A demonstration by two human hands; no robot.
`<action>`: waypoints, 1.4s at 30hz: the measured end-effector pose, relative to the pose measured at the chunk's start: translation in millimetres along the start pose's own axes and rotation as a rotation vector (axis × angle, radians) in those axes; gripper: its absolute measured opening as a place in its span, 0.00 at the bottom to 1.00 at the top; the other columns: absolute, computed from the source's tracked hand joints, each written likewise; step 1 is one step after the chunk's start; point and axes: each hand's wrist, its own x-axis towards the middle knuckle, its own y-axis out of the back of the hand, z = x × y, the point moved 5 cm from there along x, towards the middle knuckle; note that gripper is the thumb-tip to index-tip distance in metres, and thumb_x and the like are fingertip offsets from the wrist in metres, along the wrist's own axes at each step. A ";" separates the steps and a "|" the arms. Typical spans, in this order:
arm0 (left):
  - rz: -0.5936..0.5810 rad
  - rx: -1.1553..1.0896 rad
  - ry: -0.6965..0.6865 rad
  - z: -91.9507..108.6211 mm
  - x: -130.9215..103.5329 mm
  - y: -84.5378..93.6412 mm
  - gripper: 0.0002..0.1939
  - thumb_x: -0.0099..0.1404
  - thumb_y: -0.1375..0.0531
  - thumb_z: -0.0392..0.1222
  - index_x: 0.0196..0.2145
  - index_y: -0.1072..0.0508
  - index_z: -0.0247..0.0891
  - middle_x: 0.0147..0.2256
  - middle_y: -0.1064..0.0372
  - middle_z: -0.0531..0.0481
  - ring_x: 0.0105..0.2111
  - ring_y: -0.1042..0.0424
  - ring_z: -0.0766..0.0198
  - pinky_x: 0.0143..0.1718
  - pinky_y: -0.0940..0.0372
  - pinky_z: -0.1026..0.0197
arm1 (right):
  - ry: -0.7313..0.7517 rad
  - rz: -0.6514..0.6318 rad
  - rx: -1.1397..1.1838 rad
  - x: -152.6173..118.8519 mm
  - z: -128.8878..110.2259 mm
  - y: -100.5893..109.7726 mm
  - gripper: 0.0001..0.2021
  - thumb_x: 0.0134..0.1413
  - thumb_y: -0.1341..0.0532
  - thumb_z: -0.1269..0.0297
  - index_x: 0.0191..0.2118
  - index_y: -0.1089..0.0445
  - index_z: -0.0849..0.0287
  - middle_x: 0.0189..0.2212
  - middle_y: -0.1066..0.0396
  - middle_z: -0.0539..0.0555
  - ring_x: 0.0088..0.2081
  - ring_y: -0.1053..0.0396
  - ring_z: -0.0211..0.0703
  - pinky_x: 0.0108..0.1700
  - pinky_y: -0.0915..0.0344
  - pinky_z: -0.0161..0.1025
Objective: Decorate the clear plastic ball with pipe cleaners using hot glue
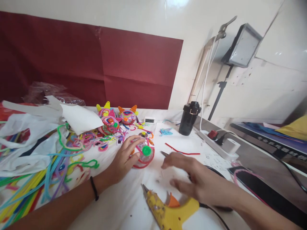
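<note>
My left hand (128,158) rests with its fingers wrapped over a clear plastic craft piece (145,158), which has a green round cap and pink and red pipe cleaner strips. Part of that piece is hidden under the fingers. To its right, my right hand (192,175) hovers with thumb and forefinger apart and nothing visible between them. A pointed metal tool tip (164,154) shows just beyond its fingertips; the rest is hidden behind the hand. Below lies a yellow glue gun (165,210) with an orange trigger. A red pipe cleaner (182,152) lies ahead on the white table.
Colourful pipe cleaners (45,179) and white plastic bags (26,143) crowd the left. Finished-looking animal crafts (128,115) stand at the back beside a small digital clock (149,120). A black bottle (189,118), a power strip (218,145) and a black phone-like slab (263,191) are right.
</note>
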 end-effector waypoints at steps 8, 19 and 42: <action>0.013 0.003 -0.010 -1.1 -1.2 -1.5 0.23 0.68 0.50 0.37 0.59 0.35 0.40 0.61 0.43 0.42 0.63 0.43 0.53 0.65 0.47 0.49 | 0.281 0.330 -0.076 63.3 7.4 -22.0 0.04 0.61 0.40 0.72 0.36 0.28 0.59 0.32 0.29 0.55 0.36 0.31 0.45 0.39 0.34 0.41; 0.030 0.007 -0.032 1.9 -0.5 -2.6 0.22 0.69 0.50 0.37 0.59 0.35 0.41 0.60 0.41 0.42 0.63 0.42 0.52 0.65 0.45 0.48 | 0.337 0.348 -0.260 70.1 1.5 -24.4 0.08 0.62 0.42 0.73 0.32 0.28 0.60 0.28 0.29 0.54 0.33 0.34 0.43 0.38 0.41 0.40; 0.025 0.026 -0.028 7.9 -2.4 -2.1 0.22 0.68 0.50 0.36 0.59 0.35 0.42 0.61 0.42 0.42 0.62 0.42 0.50 0.64 0.45 0.46 | 0.289 0.363 -0.413 59.8 -5.6 -32.0 0.12 0.67 0.47 0.72 0.33 0.29 0.62 0.28 0.30 0.54 0.32 0.40 0.43 0.35 0.47 0.42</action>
